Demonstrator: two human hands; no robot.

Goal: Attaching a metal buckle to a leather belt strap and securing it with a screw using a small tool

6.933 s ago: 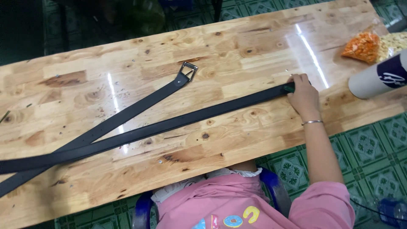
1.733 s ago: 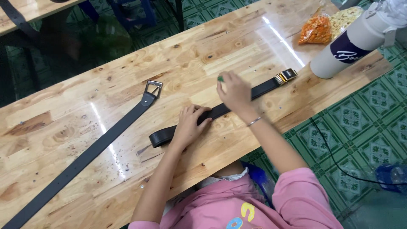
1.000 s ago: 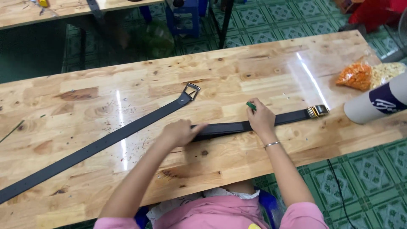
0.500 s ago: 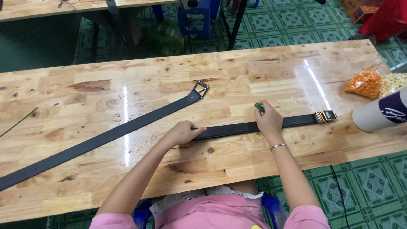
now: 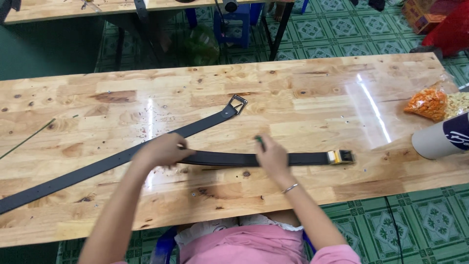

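Two dark belts lie on a long wooden table (image 5: 303, 93). The nearer belt (image 5: 308, 159) is folded double, with a gold buckle (image 5: 341, 157) at its right end. My left hand (image 5: 161, 150) presses on its folded left end. My right hand (image 5: 271, 155) rests on its middle and pinches a small green object (image 5: 259, 142), perhaps a pen. The second belt (image 5: 112, 161) runs diagonally from a silver buckle (image 5: 238, 104) down to the left table edge, passing under my left hand.
A clear bag of orange snacks (image 5: 430, 103) and a pale one lie at the table's right end, beside a lying white cylinder (image 5: 439, 139). Another wooden table (image 5: 58, 7) and a blue stool (image 5: 239, 14) stand behind on green patterned floor tiles.
Earlier only my right hand held the long flat belt at its end. Now that belt is folded double under both hands, its buckle at the right; the view has shifted since half a second ago.
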